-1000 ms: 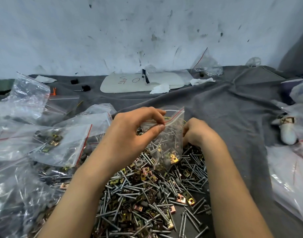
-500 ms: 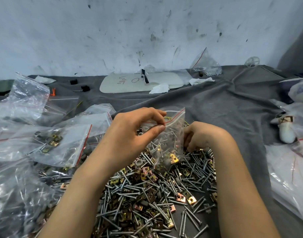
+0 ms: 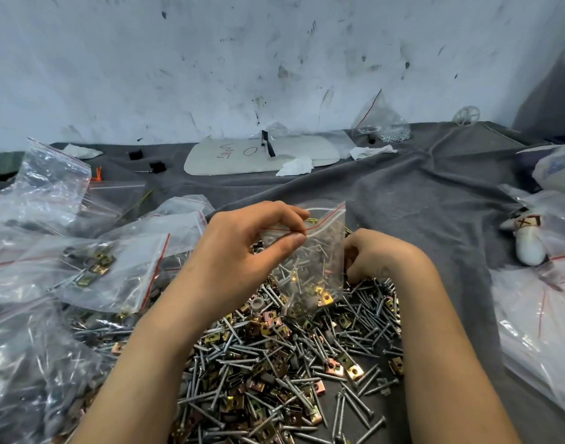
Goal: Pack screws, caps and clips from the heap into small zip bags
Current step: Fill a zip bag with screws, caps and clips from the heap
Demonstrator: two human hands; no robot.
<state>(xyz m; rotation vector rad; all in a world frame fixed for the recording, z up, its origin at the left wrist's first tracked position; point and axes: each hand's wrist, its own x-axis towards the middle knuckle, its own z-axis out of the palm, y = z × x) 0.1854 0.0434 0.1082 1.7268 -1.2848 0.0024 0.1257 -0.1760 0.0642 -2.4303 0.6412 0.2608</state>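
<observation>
Only the right hand (image 3: pixel 377 254) has moved, sinking beside the zip bag (image 3: pixel 316 267) toward the heap (image 3: pixel 274 363), fingers curled behind the plastic, so I cannot tell what they hold. That zip bag hangs part-filled just over the heap, its mouth pinched by fingers of the left hand (image 3: pixel 242 251). Several filled bags (image 3: pixel 114 270) lie leftward on the table (image 3: pixel 419 203), yet much stays loose: midway at best, I'd judge.

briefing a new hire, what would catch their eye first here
First the heap of silver screws and brass-coloured clips, near middle of the grey cloth. Just above it the left hand pinches a small zip bag by its red-lined top, right hand curled beside it. Filled bags pile up at left.
</observation>
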